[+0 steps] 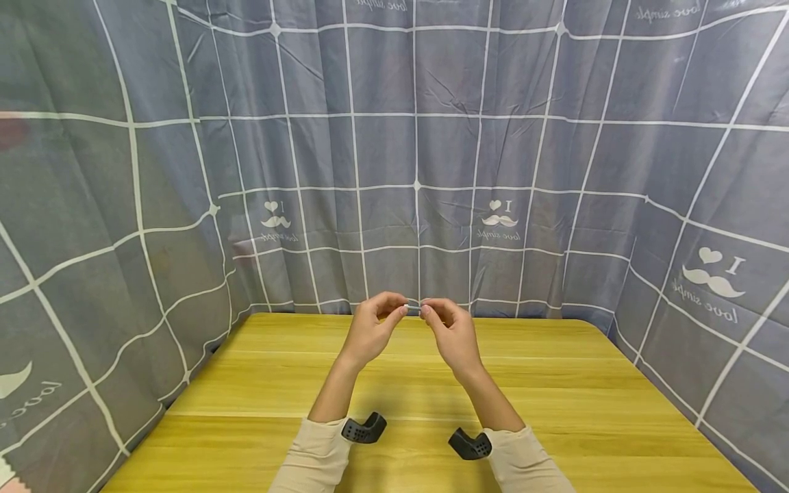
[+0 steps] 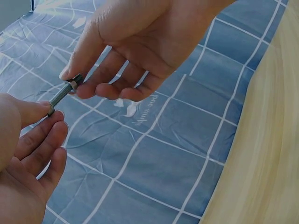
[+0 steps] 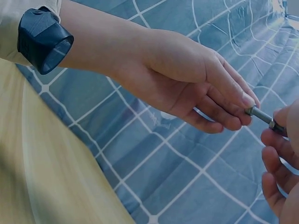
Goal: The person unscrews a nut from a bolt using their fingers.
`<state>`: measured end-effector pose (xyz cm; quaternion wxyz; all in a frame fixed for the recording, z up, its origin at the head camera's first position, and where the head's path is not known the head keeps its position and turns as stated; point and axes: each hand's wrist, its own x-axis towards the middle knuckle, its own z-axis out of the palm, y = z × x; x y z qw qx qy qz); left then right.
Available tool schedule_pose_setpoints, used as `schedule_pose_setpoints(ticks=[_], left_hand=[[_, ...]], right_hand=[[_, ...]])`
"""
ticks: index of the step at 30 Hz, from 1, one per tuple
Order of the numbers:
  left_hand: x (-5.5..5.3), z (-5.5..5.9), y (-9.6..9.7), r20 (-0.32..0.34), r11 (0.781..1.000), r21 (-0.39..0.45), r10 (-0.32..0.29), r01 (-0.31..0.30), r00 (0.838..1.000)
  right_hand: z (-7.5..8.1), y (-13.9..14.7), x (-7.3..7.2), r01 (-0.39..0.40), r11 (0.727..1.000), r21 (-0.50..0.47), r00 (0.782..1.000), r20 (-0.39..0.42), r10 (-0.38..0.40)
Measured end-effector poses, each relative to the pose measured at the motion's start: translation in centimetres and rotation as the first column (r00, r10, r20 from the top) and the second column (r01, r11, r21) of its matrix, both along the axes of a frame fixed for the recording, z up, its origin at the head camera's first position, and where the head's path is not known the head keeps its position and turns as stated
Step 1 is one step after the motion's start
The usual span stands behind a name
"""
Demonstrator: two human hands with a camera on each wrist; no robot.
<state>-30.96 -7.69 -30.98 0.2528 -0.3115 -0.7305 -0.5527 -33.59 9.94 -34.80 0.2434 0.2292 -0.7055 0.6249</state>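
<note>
A small metal bolt (image 2: 60,96) with a threaded shank spans the gap between the two hands, held up over the far part of the table. My left hand (image 1: 368,334) pinches one end of it between thumb and forefinger. At the other end, the thumb and fingertips of my right hand (image 1: 456,339) pinch it beside a hex nut (image 3: 273,125). In the left wrist view the bare thread shows between both sets of fingertips. The remaining fingers of each hand are bent loosely, and the fingertips hide the very ends of the bolt.
Below the hands lies a yellow wood-grain table (image 1: 259,383). A grey curtain (image 1: 382,157) with white grid lines stands behind it and on both sides. Black wrist cameras sit at the cuffs, one by the left sleeve (image 1: 314,455) and one by the right sleeve (image 1: 524,459).
</note>
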Motion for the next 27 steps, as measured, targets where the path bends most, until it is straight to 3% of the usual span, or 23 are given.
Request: schedule_pose_setpoints(ticks=[9, 16, 27], left_hand=[[-0.09, -0.13, -0.03, -0.017, 1.000, -0.009, 0.009, -0.009, 1.000], [-0.04, -0.05, -0.02, -0.010, 1.000, -0.003, 0.001, -0.001, 1.000], [-0.08, -0.14, -0.07, -0.005, 1.000, -0.003, 0.003, -0.003, 1.000]], right_hand=[[0.01, 0.09, 0.09, -0.015, 1.000, 0.005, 0.999, -0.042, 0.015], [0.00, 0.01, 0.11, 0.029, 0.998, 0.057, 0.999, -0.018, -0.028], [0.06, 0.02, 0.23, -0.012, 0.999, 0.046, 0.999, -0.038, 0.014]])
